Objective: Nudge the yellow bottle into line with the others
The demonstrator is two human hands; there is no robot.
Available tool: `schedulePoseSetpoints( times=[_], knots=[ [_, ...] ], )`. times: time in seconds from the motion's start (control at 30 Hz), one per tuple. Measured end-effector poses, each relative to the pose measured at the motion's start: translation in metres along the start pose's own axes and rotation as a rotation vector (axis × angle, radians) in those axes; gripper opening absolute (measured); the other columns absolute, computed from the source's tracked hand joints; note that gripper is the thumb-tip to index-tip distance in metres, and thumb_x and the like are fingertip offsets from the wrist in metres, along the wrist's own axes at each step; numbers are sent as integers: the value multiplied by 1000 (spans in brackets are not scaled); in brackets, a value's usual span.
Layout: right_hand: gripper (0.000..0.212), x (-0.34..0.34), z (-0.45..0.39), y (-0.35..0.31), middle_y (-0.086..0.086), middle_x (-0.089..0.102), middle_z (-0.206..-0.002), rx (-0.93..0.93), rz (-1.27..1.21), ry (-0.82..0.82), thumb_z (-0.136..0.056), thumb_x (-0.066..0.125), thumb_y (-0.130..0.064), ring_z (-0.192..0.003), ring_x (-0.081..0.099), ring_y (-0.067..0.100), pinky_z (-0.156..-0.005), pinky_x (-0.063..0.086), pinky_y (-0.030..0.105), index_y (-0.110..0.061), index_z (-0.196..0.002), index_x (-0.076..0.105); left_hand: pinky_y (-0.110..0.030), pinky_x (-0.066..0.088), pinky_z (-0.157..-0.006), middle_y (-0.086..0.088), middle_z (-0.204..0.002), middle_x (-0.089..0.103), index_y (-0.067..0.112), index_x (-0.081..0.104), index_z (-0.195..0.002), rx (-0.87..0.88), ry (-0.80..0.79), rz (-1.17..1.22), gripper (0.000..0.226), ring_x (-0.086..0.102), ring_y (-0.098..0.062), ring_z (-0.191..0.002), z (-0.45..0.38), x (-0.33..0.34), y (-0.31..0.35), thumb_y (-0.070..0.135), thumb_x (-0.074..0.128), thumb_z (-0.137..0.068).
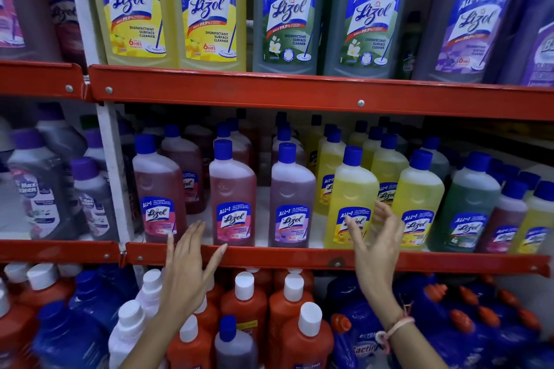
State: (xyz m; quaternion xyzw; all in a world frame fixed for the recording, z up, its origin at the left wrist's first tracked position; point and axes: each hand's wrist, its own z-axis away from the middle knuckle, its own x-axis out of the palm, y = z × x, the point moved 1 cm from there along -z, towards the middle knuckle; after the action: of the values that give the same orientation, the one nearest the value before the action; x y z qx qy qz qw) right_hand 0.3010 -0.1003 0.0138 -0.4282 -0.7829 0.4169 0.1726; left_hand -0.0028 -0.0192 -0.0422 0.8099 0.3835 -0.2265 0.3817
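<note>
- The left hand [187, 260] is raised before the middle shelf's red rail [299, 257]; its fingers [196, 229] are straight and spread wide, holding nothing; the thumb tip lies over the rail's front edge.
- Just above and left of those fingers stands a pink bottle [159, 189] with a blue cap; just to their right stands a second pink bottle [232, 192]; the fingertips reach up into the gap between the two, and whether they touch either cannot be told.
- The right hand [374, 244] is lifted in front of the yellow bottle [350, 198]; its fingers [385, 213] are loosely curved and apart, gripping nothing; the thumb crosses the bottle's label, the other fingers sit at its right flank.
- A pale band [395, 328] circles the right wrist.
- Left of the right fingers stands a purple bottle [289, 195]; to their right a second yellow bottle [418, 198], then a green bottle [466, 204].
- Behind the front row more capped bottles crowd the shelf's depth.
- Above the fingers, the top shelf carries large yellow, green and purple jugs [209, 9].
- Below both wrists, orange bottles with white caps [293, 308] and dark blue bottles [479, 323] stand packed together.
</note>
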Motion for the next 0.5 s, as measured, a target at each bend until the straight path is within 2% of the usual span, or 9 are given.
schedulePoseSetpoints(
  times=[0.1, 0.17, 0.23, 0.3, 0.33, 0.4, 0.43, 0.5],
  knots=[
    [34, 20, 19, -29, -1, 54, -119, -85, -94, -52, -91, 67, -24, -105, 56, 5, -94, 48, 32, -16, -122, 56, -38, 29, -114, -5, -153, 43, 20, 33, -150, -115, -13, 297, 88, 36, -19, -141, 1, -13, 17, 77, 29, -84],
    [23, 36, 34, -45, -2, 63, -114, -50, -198, -204, -93, 65, -22, -106, 62, 6, -91, 51, 28, -21, -116, 60, -34, 36, -106, -2, -151, 45, 25, 32, -150, -161, -13, 446, 87, 42, -13, -134, 0, -21, 28, 79, 25, -82],
    [21, 53, 48, -62, -4, 67, -116, 53, -266, -384, -95, 62, -22, -104, 63, -3, -89, 52, 19, -24, -116, 61, -30, 36, -103, 2, -150, 46, 30, 30, -150, -188, -45, 570, 86, 43, -7, -129, -3, -27, 35, 80, 20, -80],
    [35, 68, 62, -78, -8, 63, -130, 152, -278, -571, -97, 57, -30, -105, 58, -16, -101, 49, 20, -22, -131, 56, -28, 34, -106, 7, -151, 44, 38, 29, -150, -189, -100, 669, 84, 43, -6, -133, -5, -30, 38, 83, 17, -80],
    [47, 75, 68, -85, -9, 56, -140, 204, -269, -664, -98, 52, -37, -112, 54, -18, -109, 42, 20, -21, -142, 48, -27, 35, -107, 9, -151, 45, 42, 29, -149, -190, -126, 707, 82, 43, -7, -135, -5, -31, 37, 84, 17, -80],
    [65, 90, 73, -93, -7, 39, -156, 306, -218, -797, -98, 39, -52, -134, 38, -6, -112, 24, 17, -21, -154, 28, -25, 34, -106, 10, -151, 45, 48, 30, -147, -208, -164, 765, 79, 43, -7, -135, -5, -32, 36, 86, 16, -79],
    [75, 97, 73, -95, -7, 33, -159, 357, -184, -828, -94, 33, -64, -143, 32, 4, -114, 18, 20, -23, -156, 22, -26, 33, -108, 10, -152, 44, 52, 30, -145, -218, -176, 782, 78, 43, -7, -136, -5, -33, 36, 87, 16, -78],
    [103, 111, 69, -93, -5, 29, -162, 434, -145, -831, -72, 22, -91, -150, 27, 16, -124, 16, 37, -31, -156, 21, -31, 29, -112, 11, -152, 43, 59, 28, -141, -235, -203, 793, 73, 41, -9, -138, -5, -35, 35, 89, 14, -76]
  ],
)
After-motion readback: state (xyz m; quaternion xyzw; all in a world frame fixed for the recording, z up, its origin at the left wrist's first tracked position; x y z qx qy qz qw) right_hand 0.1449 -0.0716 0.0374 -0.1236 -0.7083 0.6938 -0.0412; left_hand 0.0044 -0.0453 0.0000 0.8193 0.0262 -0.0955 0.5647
